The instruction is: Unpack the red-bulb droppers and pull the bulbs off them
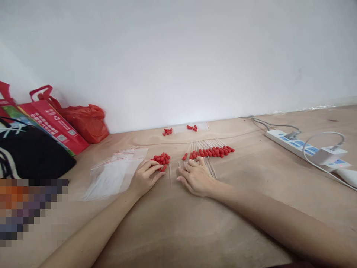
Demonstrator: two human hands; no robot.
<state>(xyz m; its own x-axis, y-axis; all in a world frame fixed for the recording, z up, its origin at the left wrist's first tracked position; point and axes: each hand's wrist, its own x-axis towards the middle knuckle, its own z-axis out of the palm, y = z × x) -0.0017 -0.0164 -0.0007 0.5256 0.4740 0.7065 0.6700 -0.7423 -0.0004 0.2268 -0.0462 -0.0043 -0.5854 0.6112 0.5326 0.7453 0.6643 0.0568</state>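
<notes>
My left hand (145,176) has its thumb and index finger closed on a red rubber dropper bulb (163,168), beside a small pile of similar bulbs (163,158). A thin clear glass tube (170,174) lies on the table between my hands. My right hand (196,175) rests low on the table over several glass tubes (209,166), its thumb and index finger apart and the other fingers bent. What lies under that palm is hidden. Just beyond it is a row of glass droppers with red bulbs fitted (213,152), their bulb ends towards me.
Flat clear zip bags (111,175) lie on the left. Near the wall are more red bulbs (167,131) and another clear bag (178,128). Red bags (83,123) and a black bag (36,152) stand far left. A power strip (292,143) with cables is at right.
</notes>
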